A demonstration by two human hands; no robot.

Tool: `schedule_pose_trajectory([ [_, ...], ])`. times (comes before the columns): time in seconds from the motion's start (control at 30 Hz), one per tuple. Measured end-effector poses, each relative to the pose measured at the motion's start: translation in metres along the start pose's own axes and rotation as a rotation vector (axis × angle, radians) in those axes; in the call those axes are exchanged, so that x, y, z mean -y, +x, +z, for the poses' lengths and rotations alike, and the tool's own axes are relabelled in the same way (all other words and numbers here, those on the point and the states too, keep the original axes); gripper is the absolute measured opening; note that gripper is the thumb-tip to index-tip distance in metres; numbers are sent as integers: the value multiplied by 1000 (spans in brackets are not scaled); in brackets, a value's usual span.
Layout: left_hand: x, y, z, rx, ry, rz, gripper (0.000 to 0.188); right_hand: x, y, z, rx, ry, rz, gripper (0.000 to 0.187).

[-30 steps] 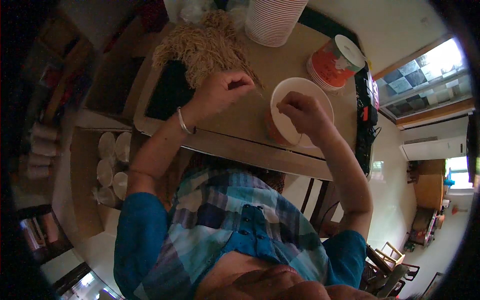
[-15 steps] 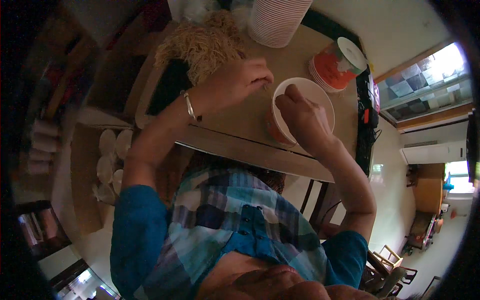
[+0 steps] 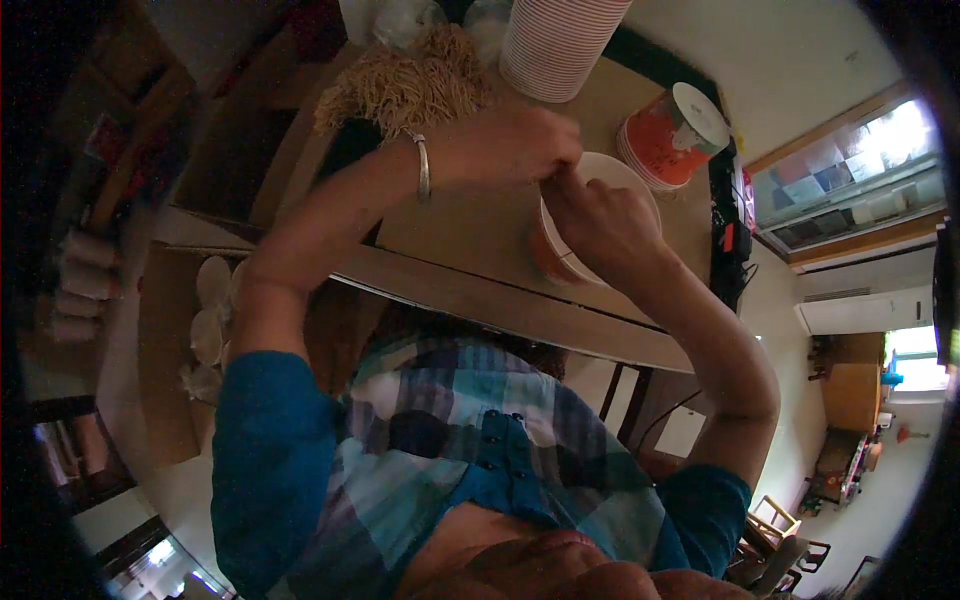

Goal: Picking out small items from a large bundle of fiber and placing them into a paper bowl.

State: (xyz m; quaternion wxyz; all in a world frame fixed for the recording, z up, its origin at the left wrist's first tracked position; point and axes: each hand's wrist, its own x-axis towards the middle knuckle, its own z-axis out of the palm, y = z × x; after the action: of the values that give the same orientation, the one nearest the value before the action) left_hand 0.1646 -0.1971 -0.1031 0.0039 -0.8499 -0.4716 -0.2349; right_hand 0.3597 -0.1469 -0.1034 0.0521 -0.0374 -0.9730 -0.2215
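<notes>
My left hand [image 3: 530, 148], with a silver bangle at the wrist, and my right hand [image 3: 612, 218] meet at the fingertips over the left rim of a paper tub [image 3: 548, 255]. Both are closed in a pinch, and what lies between the fingers is hidden or too thin to make out. White inside and orange outside, the tub stands open on the table, partly covered by my right hand and forearm. Behind my left wrist lies a tangled bundle of beige strings [image 3: 410, 88].
A tall stack of white tubs [image 3: 560, 48] rises at the table's back. Right of it are upside-down nested orange tubs [image 3: 662, 140]. Dark cables [image 3: 728, 250] run along the right table edge. A cardboard box [image 3: 170, 350] of white cups sits below left.
My left hand has moved right and my right hand slightly left and up, so their fingertips now come together. The tub has shifted slightly left.
</notes>
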Motion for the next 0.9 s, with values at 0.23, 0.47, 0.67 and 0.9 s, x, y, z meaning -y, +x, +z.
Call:
schedule_pose_trajectory([
  [0.23,13,9,0,66,-134,-7,16,2,3,-2,67,-123,-11,28],
  [0.47,26,5,5,69,-273,-30,17,4,12,-2,136,-101,2,25],
  [0.67,18,-15,28,-172,-326,-160,13,-15,3,32,-17,352,239,12],
  [0.9,-17,-40,44,-400,-328,-319,9,-37,-7,36,319,1816,868,17],
])
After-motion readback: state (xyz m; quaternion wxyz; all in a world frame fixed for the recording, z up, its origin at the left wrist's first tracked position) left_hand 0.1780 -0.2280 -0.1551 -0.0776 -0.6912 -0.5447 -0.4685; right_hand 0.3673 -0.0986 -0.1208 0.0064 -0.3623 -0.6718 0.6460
